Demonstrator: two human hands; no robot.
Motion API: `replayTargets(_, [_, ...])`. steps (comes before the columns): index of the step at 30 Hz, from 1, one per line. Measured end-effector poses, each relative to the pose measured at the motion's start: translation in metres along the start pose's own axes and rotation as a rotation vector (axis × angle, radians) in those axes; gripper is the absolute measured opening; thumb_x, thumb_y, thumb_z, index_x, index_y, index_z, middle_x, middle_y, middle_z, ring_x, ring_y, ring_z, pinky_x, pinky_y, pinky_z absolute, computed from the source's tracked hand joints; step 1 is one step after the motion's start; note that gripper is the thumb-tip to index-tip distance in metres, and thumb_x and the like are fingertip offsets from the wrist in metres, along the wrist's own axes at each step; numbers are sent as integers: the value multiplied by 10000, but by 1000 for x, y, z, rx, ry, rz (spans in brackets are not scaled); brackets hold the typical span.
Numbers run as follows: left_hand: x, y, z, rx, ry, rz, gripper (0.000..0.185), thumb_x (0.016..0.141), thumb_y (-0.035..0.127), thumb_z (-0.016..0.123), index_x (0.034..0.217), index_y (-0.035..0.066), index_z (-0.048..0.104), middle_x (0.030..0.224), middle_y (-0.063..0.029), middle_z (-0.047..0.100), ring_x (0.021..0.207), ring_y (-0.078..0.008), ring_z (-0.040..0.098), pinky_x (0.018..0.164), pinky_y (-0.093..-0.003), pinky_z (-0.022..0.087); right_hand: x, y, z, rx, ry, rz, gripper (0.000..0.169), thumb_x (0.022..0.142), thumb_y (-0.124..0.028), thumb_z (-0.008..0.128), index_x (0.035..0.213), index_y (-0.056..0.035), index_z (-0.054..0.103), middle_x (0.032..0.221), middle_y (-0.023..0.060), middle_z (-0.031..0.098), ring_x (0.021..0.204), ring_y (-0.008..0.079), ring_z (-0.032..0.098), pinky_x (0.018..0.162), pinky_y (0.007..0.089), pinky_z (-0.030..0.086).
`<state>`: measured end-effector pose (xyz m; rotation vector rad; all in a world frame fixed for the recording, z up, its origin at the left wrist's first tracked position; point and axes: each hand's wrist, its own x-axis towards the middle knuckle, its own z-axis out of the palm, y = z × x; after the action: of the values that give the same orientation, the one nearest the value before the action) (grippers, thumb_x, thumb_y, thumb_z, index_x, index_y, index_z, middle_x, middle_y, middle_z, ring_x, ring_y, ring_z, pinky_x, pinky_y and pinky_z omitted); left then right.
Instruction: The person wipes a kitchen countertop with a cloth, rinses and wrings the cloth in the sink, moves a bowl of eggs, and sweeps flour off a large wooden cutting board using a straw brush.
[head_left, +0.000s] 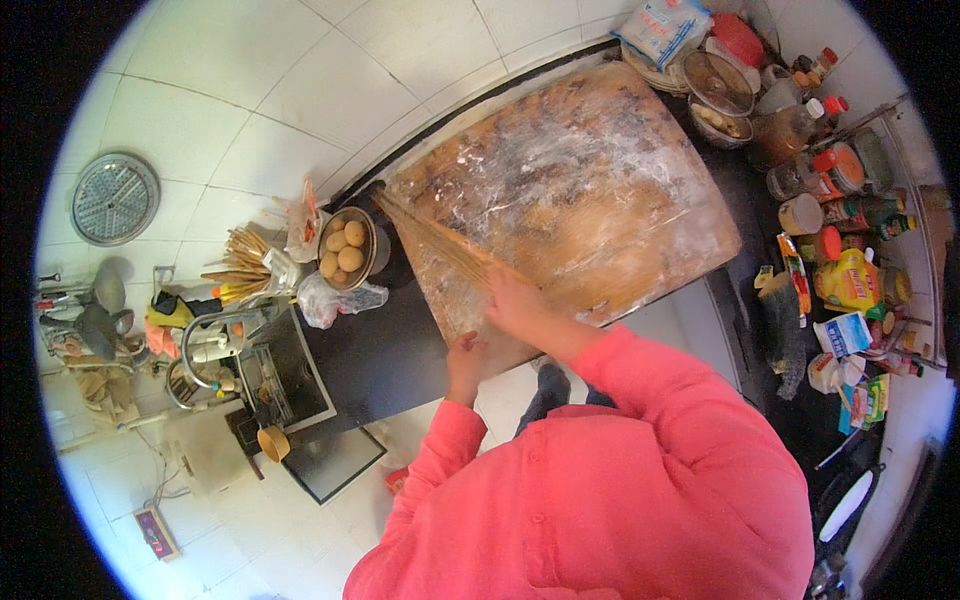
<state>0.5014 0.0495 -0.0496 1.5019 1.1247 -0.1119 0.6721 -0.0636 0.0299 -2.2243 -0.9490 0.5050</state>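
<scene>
A large wooden board (630, 232), dusted with white flour-like powder, lies on the dark counter before me. My right hand (514, 304) is shut around the near end of a long, tapered wooden rod (439, 236). This rod slants over the board's left side towards its far left corner, and its outline is streaky and blurred. By the board's front left edge is my left hand (465, 364), fingers loosely curled and a little apart. I see nothing held in it; its fingertips are blurred.
Left of the board stands a bowl of round potato-like items (345, 251), beside a plastic bag (337, 300). Farther left are a sink (300, 367) with a faucet (191, 345). Jars and bottles (832, 180), a lidded glass bowl (720, 124) and a dark green gourd (782, 322) line the right.
</scene>
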Motion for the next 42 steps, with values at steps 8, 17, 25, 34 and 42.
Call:
replayTargets(8, [63,85,53,358,199,178,568,817,256,611,1251,-30,384,889,-189,591,673,-272,607,549,-345,476,-13,164,-148,-339,389,561,556,847,-139,496,1363,-84,295,1134,244,499,870,378,570,731,467,480])
replayTargets(17, [77,115,68,170,202,229,704,731,135,664,1304,-38,293,939,-224,592,758,-338,624,664,-388,509,2,163,-67,-763,204,-109,552,837,-116,496,1350,-76,296,1069,237,510,877,411,544,738,489,455])
replayTargets(25, [2,86,14,-296,111,88,487,808,3,510,1257,-16,320,948,-143,573,704,-188,599,521,-248,480,91,105,-104,-224,242,180,540,840,-135,512,1338,-78,311,1027,208,497,854,400,551,692,474,469])
replayTargets(34, [-37,-23,-25,-137,389,381,365,863,26,505,1198,26,360,847,-57,547,644,-67,474,519,-205,375,91,73,-25,-421,-130,-315,523,849,-109,452,1354,-153,322,1035,200,508,834,371,574,667,464,475])
replayTargets(42, [-56,-19,-30,-180,432,287,384,850,24,530,1202,23,377,874,-54,540,731,-99,479,609,-228,379,155,50,-82,-505,9,-176,518,850,-144,460,1351,-196,341,997,210,548,756,381,597,643,465,497])
